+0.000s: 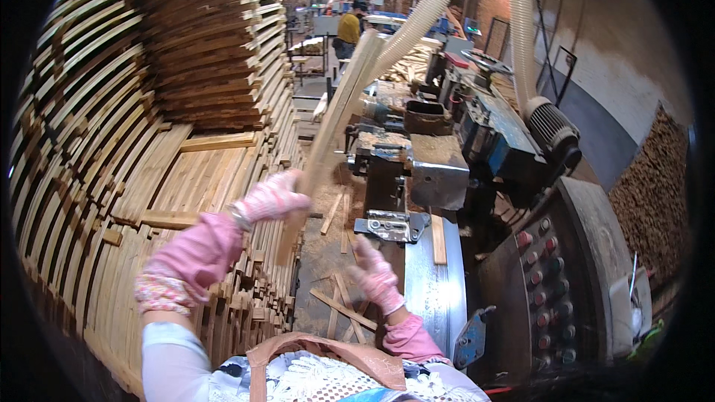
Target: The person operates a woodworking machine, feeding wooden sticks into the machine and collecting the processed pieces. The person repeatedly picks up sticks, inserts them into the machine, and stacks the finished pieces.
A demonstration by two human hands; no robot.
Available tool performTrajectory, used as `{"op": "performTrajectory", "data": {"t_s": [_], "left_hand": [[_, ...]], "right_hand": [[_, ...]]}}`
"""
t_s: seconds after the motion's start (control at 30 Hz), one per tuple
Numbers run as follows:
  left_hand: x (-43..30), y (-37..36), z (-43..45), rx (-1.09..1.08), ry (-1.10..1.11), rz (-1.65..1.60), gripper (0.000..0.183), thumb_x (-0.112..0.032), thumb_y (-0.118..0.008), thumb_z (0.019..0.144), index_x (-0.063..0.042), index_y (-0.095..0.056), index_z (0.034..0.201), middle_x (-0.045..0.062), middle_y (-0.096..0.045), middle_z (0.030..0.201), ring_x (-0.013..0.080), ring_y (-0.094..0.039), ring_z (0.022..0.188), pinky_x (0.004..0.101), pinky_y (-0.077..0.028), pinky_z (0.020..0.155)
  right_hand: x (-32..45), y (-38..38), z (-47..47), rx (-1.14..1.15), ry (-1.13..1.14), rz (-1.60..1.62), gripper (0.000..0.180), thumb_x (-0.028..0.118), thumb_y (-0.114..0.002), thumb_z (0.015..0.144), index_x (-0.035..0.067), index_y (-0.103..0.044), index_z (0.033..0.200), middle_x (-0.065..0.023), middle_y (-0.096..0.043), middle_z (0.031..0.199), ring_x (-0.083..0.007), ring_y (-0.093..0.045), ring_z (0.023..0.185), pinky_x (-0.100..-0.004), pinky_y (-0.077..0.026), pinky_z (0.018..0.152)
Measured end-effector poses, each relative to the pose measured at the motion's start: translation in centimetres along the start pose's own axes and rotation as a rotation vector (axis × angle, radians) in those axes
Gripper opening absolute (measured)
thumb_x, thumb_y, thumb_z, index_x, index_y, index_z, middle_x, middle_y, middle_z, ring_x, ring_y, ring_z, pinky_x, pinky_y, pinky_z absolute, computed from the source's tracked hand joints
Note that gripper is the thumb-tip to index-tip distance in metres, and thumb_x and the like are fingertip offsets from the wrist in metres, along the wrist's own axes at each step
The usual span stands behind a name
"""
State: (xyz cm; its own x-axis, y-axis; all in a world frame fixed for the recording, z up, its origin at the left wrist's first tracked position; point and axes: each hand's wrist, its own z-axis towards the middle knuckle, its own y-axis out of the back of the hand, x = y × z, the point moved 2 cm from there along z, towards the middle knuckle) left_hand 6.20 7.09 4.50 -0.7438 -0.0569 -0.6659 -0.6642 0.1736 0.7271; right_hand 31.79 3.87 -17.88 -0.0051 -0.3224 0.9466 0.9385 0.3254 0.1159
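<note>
My left hand (273,196), in a pink and white knit glove, grips a long wooden board (338,106) near its lower end. The board stands tilted, its upper end leaning away to the right, and it is slightly blurred. My right hand (375,278), gloved alike, is raised with its fingers apart and holds nothing. It is beside the metal infeed bed (433,290) of a woodworking machine. A short wooden piece (439,239) lies on that bed, just below the sawdust-covered machine housing (440,173).
Tall stacks of wooden boards (206,56) rise at the left. Loose wood strips (343,307) and sawdust lie on the floor between the stacks and the machine. A control panel with push buttons (544,290) stands at the right. Dust hoses (430,5) hang above. A person (349,28) stands farther back.
</note>
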Motion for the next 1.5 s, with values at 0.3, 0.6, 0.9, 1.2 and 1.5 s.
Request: {"op": "performTrajectory", "data": {"t_s": [0.3, 0.6, 0.9, 1.2, 1.5], "left_hand": [[1.7, -21.7, 0.8, 0.495, -0.281, -0.067, 0.086, -0.048, -0.074, 0.087, -0.001, -0.042, 0.151, 0.026, -0.06, 0.139, 0.037, -0.058, 0.133, 0.0421, -0.046, 0.111], [5.9, -16.4, -3.3, 0.369, -0.206, -0.117, 0.075, -0.027, -0.077, 0.091, -0.001, -0.041, 0.151, 0.021, -0.059, 0.141, 0.0329, -0.059, 0.131, 0.0429, -0.048, 0.112], [8.8, -4.6, -5.0, -0.326, -0.426, 0.247, 0.072, -0.033, -0.074, 0.088, -0.002, -0.046, 0.147, 0.023, -0.059, 0.135, 0.0394, -0.057, 0.125, 0.0466, -0.047, 0.109], [35.1, 16.2, -28.3, -0.776, 1.122, 0.637, 0.051, -0.026, -0.067, 0.089, -0.01, -0.061, 0.137, 0.02, -0.064, 0.134, 0.0337, -0.061, 0.126, 0.0448, -0.049, 0.108], [39.7, 11.6, -46.4, -0.833, 1.596, 0.811, 0.064, -0.037, -0.071, 0.086, -0.015, -0.051, 0.143, 0.014, -0.051, 0.144, 0.0331, -0.054, 0.13, 0.055, -0.051, 0.1]], "right_hand": [[3.2, 4.7, -18.8, -0.468, -0.45, -0.571, 0.078, 0.022, -0.079, 0.083, 0.011, -0.046, 0.152, -0.0254, -0.059, 0.135, -0.041, -0.059, 0.125, -0.0467, -0.049, 0.107], [-2.3, 8.6, -24.4, -0.644, -0.54, -1.37, 0.054, 0.025, -0.076, 0.084, 0.021, -0.058, 0.136, -0.0128, -0.065, 0.123, -0.0362, -0.061, 0.104, -0.047, -0.053, 0.086], [-14.3, 19.2, -3.1, -0.793, -0.078, -1.245, 0.047, 0.019, -0.067, 0.09, -0.004, -0.061, 0.131, -0.0278, -0.067, 0.112, -0.0439, -0.064, 0.099, -0.0439, -0.054, 0.088], [-9.7, 11.7, -16.2, -0.327, -0.423, -1.553, 0.049, 0.035, -0.056, 0.104, 0.0, -0.058, 0.138, -0.0231, -0.066, 0.126, -0.0375, -0.061, 0.121, -0.0395, -0.047, 0.108], [-0.9, 10.7, -11.6, -0.083, -0.245, -1.774, 0.036, 0.035, -0.056, 0.101, 0.007, -0.063, 0.123, -0.0178, -0.065, 0.105, -0.0356, -0.061, 0.097, -0.0424, -0.049, 0.087]]}}
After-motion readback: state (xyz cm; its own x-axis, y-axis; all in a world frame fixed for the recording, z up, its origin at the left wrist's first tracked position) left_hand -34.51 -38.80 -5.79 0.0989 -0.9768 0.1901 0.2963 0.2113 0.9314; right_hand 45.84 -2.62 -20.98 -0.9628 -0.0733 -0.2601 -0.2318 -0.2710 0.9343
